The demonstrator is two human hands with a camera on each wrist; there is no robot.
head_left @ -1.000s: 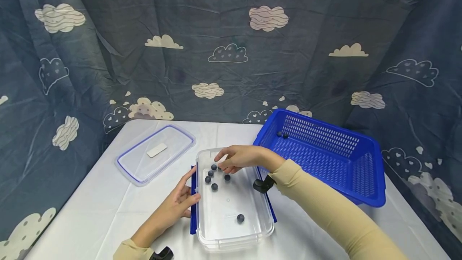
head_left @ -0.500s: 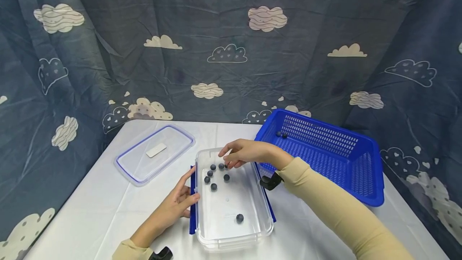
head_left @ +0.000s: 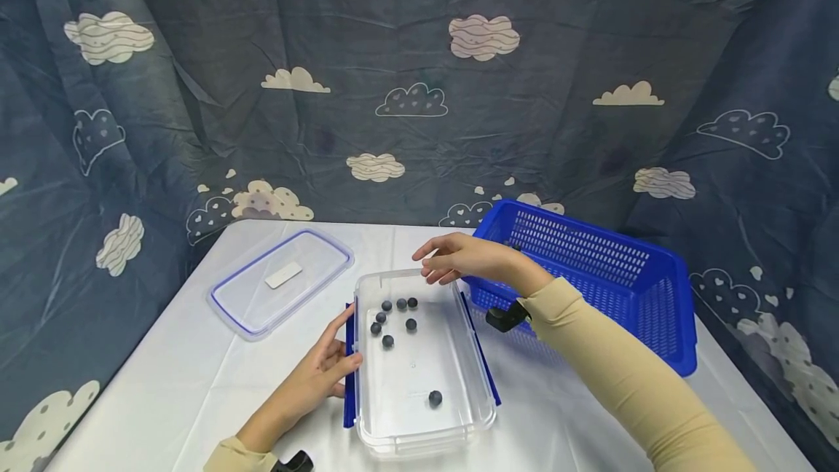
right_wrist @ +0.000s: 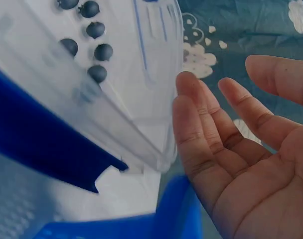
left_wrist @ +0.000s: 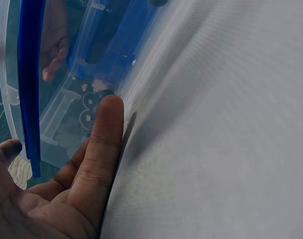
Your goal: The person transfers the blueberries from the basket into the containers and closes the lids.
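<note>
Right hand point(head_left: 468, 261) hovers with relaxed, empty fingers above clear container point(head_left: 459, 414), frame center; left hand point(head_left: 321, 374) presses flat fingers on its side. Risk: a knock scatters 7 blueberries point(head_left: 396, 315).

clear plastic box point(head_left: 452, 414) with blue clips, dark blue berries point(head_left: 392, 315) inside; right of it a bright blue basket point(head_left: 655, 297); behind, navy cloud-patterned curtain point(head_left: 419, 93).

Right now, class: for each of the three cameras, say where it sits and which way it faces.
Head: looks forward and down at the clear container, blue basket, both forearms.
Left wrist: beside the container's wall; left hand rests against it.
Right wrist: above the container; right hand open, empty.
Shared: head and right wrist both show blueberries.
</note>
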